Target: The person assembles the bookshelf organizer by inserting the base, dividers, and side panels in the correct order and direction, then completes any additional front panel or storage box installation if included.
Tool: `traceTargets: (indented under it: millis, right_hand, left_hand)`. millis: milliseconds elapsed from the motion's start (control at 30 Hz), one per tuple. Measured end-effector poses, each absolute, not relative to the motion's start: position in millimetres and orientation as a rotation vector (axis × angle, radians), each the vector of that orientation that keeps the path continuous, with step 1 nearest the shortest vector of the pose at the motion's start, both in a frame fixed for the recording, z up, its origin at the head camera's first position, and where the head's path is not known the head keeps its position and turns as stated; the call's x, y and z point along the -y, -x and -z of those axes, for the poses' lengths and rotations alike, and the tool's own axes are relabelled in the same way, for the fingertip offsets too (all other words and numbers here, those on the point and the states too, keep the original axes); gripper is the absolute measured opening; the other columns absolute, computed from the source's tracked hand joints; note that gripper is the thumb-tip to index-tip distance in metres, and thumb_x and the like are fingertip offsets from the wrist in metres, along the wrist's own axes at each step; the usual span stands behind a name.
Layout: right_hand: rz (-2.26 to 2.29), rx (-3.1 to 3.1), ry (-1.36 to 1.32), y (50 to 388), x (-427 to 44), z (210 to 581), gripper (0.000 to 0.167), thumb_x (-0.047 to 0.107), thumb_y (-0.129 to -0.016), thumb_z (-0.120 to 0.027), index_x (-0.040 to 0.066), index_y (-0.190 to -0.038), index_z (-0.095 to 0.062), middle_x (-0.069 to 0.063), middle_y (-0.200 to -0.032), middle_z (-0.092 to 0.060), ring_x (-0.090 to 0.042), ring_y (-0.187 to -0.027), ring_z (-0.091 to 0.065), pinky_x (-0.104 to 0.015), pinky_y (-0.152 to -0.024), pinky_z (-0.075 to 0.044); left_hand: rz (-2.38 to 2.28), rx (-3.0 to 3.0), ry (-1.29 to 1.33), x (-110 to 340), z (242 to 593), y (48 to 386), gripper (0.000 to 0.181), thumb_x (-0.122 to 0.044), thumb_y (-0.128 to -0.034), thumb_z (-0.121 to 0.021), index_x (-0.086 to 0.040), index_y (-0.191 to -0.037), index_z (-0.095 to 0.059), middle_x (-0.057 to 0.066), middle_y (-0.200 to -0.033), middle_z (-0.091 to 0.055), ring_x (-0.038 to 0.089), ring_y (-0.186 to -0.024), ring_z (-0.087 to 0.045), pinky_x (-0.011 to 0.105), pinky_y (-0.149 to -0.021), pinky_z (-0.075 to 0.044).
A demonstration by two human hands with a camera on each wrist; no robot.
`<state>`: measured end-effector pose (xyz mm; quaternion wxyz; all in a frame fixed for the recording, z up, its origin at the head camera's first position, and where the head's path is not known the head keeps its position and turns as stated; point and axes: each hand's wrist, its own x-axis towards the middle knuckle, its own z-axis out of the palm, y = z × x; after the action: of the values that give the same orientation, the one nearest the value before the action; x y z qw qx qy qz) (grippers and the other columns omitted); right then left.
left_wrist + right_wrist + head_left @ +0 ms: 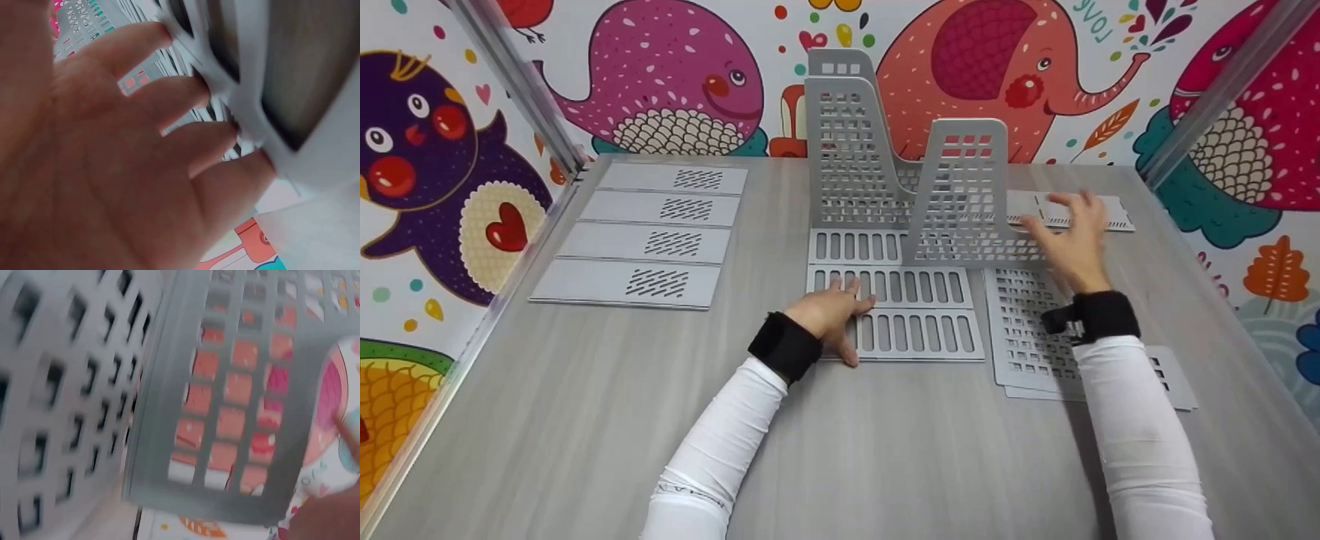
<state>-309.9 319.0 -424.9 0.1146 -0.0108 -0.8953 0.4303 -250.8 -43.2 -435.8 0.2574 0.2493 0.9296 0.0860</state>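
Grey perforated panels with tall curved ends stand upright at the centre back; the nearest upright panel (960,195) rises from the slotted base panels (919,334). My left hand (829,315) rests spread on the left part of those slotted panels, its fingertips touching the slats in the left wrist view. Beside the right end of the nearest upright panel is my right hand (1076,244), its fingers spread and apart, with nothing seen held. The right wrist view shows the perforated panel (225,399) close up, with part of the right hand (329,517) blurred at the lower right.
Four light panels with slanted slots (652,240) lie at the left. Flat grid panels (1031,352) lie under the right forearm, with a small windowed piece (1177,382) beside them. A white strip (1114,212) lies behind the right hand. Patterned walls (675,67) enclose the table.
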Motion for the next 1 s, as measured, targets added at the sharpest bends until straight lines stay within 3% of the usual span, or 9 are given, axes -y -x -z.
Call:
traceTargets:
  millis: [100,167,233,367,500,767,1000]
  right_hand:
    - [-1.392,2.684,0.181,304,-330,426,0.088,0.049,-0.094,-0.064,0.000,-0.154,-0.023,-0.029,-0.160,-0.018,-0.041,-0.146,-0.024,-0.058,-0.123,-0.018]
    - [-1.500,2.726,0.179,303,-332,431,0.092,0.046,-0.096,-0.062,-0.001,-0.156,-0.009,-0.032,-0.152,-0.027,-0.040,-0.136,-0.036,-0.053,-0.121,-0.026]
    - [-1.551,2.734,0.174,303,-331,436,0.091,0.037,-0.097,-0.064,-0.002,-0.154,-0.004,-0.033,-0.147,-0.032,-0.039,-0.133,-0.039,-0.050,-0.120,-0.027]
    - [-1.504,2.726,0.189,303,-326,440,0.091,0.022,-0.093,-0.069,-0.002,-0.152,-0.004,-0.032,-0.147,-0.035,-0.039,-0.138,-0.037,-0.049,-0.123,-0.024]
    - [-1.436,2.797,0.153,302,-319,438,0.097,0.021,-0.091,-0.072,0.002,-0.154,-0.001,-0.033,-0.149,-0.037,-0.044,-0.141,-0.035,-0.055,-0.123,-0.021]
    - [-1.263,2.885,0.012,302,-296,443,0.098,0.022,-0.089,-0.074,0.001,-0.153,-0.003,-0.044,-0.136,-0.047,-0.054,-0.130,-0.047,-0.059,-0.114,-0.035]
    - [-1.149,2.909,-0.039,300,-280,448,0.112,0.020,-0.085,-0.079,0.003,-0.155,0.008,-0.049,-0.125,-0.052,-0.056,-0.119,-0.054,-0.060,-0.106,-0.042]
  left_hand:
    - [-0.232,-2.530,-0.667,44,435,251,0.109,-0.038,-0.0697,-0.090,-0.028,-0.159,-0.027,0.015,-0.169,-0.007,0.041,-0.155,-0.007,0.056,-0.122,-0.026]
    - [-0.233,-2.532,-0.665,44,435,250,0.110,-0.038,-0.0694,-0.090,-0.028,-0.159,-0.027,0.015,-0.169,-0.007,0.042,-0.155,-0.007,0.056,-0.122,-0.025]
    - [-0.235,-2.534,-0.672,44,435,250,0.109,-0.038,-0.0696,-0.090,-0.028,-0.159,-0.027,0.015,-0.169,-0.007,0.042,-0.155,-0.007,0.056,-0.122,-0.025]
    - [-0.244,-2.532,-0.681,43,435,251,0.110,-0.038,-0.0700,-0.090,-0.028,-0.159,-0.026,0.016,-0.169,-0.007,0.043,-0.155,-0.007,0.056,-0.123,-0.023]
    - [-0.240,-2.529,-0.660,43,433,252,0.111,-0.038,-0.0694,-0.089,-0.029,-0.159,-0.025,0.014,-0.169,-0.004,0.042,-0.155,-0.005,0.056,-0.124,-0.020]
    - [-0.267,-2.510,-0.681,42,435,253,0.109,-0.035,-0.0701,-0.090,-0.028,-0.158,-0.028,0.016,-0.169,-0.006,0.046,-0.154,-0.003,0.057,-0.123,-0.022]
    - [-0.240,-2.508,-0.689,42,435,253,0.106,-0.035,-0.0725,-0.090,-0.027,-0.158,-0.028,0.017,-0.168,-0.007,0.048,-0.153,-0.006,0.054,-0.123,-0.024]
